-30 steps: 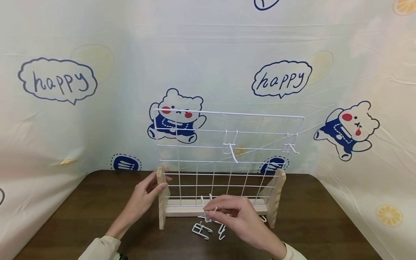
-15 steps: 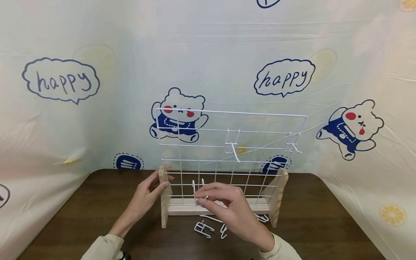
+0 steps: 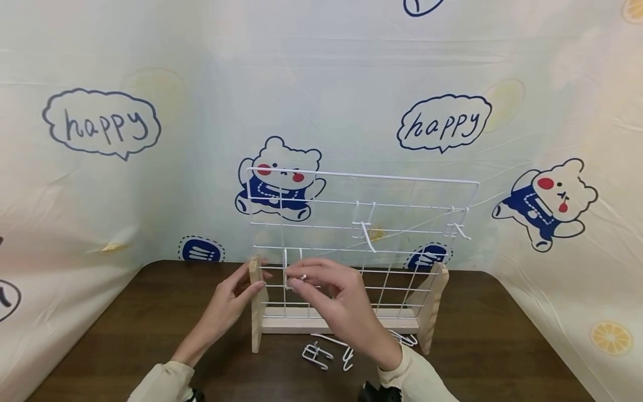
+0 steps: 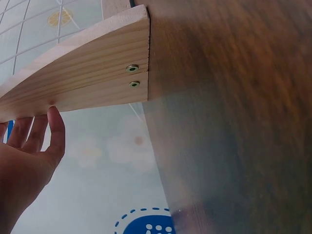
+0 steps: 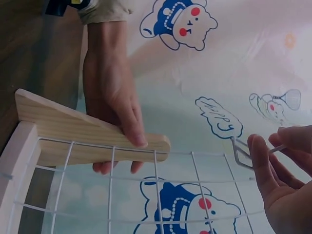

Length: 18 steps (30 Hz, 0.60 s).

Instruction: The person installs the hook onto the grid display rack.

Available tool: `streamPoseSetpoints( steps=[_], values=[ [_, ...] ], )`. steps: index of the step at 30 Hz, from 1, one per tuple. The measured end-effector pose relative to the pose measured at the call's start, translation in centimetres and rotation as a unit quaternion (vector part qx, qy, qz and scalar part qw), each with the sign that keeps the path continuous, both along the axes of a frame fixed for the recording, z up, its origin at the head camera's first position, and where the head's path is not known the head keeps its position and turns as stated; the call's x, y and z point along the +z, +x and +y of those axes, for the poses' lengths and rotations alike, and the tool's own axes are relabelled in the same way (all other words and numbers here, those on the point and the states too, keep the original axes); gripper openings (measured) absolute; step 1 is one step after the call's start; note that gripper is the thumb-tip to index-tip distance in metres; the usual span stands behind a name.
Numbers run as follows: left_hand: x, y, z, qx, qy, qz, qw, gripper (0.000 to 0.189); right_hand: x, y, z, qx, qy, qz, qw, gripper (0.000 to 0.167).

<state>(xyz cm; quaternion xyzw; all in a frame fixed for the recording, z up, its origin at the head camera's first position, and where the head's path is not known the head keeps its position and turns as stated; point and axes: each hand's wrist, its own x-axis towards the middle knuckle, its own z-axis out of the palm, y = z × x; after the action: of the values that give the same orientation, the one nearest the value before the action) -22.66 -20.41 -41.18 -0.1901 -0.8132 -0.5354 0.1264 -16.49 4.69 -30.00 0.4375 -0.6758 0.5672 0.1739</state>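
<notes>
My left hand (image 3: 226, 301) holds the upper end of the left wooden side panel (image 3: 257, 318) of a white wire grid rack (image 3: 331, 173). Seen from the right wrist, its thumb lies on the panel's inner side, with fingertips showing past the far edge. Between thumb and fingers my right hand (image 3: 334, 293) pinches a white wire hook (image 3: 286, 262), its two prongs pointing up. In the head view this hook overlaps the left part of the grid. Two similar hooks hang on the grid, one right of centre (image 3: 368, 234) and another near the right edge (image 3: 458, 229).
On the dark wooden table (image 3: 150, 312), several loose white hooks lie before the rack, among them one at the front (image 3: 315, 356) and one by the right panel (image 3: 404, 338). The right wooden panel (image 3: 435, 307) stands upright. A printed cloth (image 3: 351, 84) hangs behind.
My right hand has risen and moved left with the hook, from low before the rack's base up to the grid's left part. The left hand stays on its panel.
</notes>
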Motion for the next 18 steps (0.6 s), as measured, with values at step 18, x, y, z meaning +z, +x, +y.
streamPoseSetpoints(
  steps=[18],
  values=[
    [0.0, 0.1, 0.0, 0.002, 0.007, 0.003, 1.0000, 0.039, 3.8, -2.1, -3.1, -0.013, 0.005, 0.027, 0.9995, 0.024]
  ],
)
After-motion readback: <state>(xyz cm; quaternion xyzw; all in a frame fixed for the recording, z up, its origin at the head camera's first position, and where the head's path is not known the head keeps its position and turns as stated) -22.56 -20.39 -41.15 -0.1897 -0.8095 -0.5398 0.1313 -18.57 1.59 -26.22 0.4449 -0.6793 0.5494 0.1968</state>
